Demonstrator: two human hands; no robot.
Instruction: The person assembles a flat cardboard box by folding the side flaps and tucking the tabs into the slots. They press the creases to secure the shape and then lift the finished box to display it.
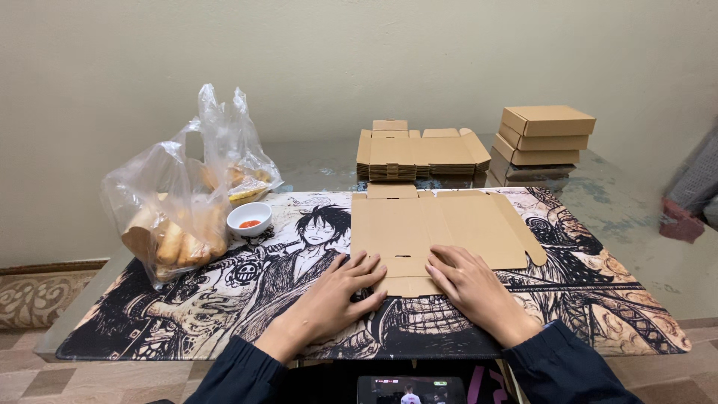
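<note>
Two bare hands press flat on an unfolded cardboard box blank (434, 228) that lies on a printed desk mat (224, 314) covering the surface. Going from the left, a clear plastic bag of bread rolls (176, 217) stands on the mat's left part, with a small white bowl of red sauce (249, 218) just beside it. The left hand (336, 295) lies open, fingers spread, its fingertips touching the blank's near left edge. The right hand (471, 284) lies open too, palm down, fingers on the blank's near flap. Behind the blank sits a stack of flat blanks (419, 153), and further right a pile of three folded boxes (544, 135).
</note>
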